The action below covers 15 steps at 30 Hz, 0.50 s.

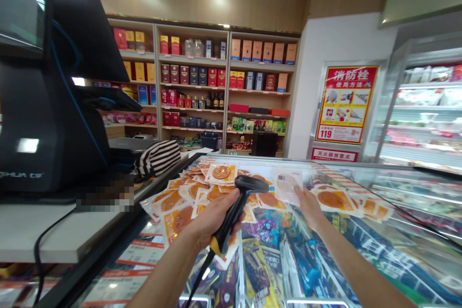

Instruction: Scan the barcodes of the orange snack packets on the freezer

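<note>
My left hand [216,216] is wrapped round the handle of a black barcode scanner [249,185], whose head points to the right. The scanner's cable runs down toward the bottom edge. In my right hand [308,204] is a flat, clear packet [288,185] with a pale label facing me, held up in front of the scanner head. Around both hands, many packets with round brown patties [180,219] lie in a loose pile on the glass top of a chest freezer [130,255]. More such packets [334,199] lie to the right of my right hand.
A black checkout terminal [68,106] stands on a white counter [46,231] at the left, beside a striped cloth item [159,158]. Frozen goods [260,269] show through the glass. Shelves of boxed goods [195,75] line the back wall; a lit fridge [429,115] is at right.
</note>
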### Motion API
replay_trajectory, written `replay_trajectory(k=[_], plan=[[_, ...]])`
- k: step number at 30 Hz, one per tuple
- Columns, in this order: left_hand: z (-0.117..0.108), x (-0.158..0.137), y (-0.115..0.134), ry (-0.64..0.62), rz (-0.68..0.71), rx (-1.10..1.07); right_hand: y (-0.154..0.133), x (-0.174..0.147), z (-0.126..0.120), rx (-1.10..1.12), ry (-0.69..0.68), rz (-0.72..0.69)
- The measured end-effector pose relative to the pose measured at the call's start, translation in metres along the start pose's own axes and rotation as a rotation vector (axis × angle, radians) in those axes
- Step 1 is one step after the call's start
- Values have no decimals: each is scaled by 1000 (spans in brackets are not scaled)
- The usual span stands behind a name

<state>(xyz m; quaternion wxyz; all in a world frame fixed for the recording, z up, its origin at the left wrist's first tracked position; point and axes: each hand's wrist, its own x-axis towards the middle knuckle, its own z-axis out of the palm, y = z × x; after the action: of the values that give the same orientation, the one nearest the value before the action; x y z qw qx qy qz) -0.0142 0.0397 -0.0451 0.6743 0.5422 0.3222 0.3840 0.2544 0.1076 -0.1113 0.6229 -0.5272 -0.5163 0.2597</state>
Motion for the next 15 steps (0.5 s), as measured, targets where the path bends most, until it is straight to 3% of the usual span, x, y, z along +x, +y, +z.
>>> replay_trajectory(k=[8, 15], plan=[[1, 2, 4, -32, -24, -17, 5, 3, -6, -31, 19, -30], [3, 0, 7, -65, 17, -58, 6, 6, -13, -315, 127, -120]])
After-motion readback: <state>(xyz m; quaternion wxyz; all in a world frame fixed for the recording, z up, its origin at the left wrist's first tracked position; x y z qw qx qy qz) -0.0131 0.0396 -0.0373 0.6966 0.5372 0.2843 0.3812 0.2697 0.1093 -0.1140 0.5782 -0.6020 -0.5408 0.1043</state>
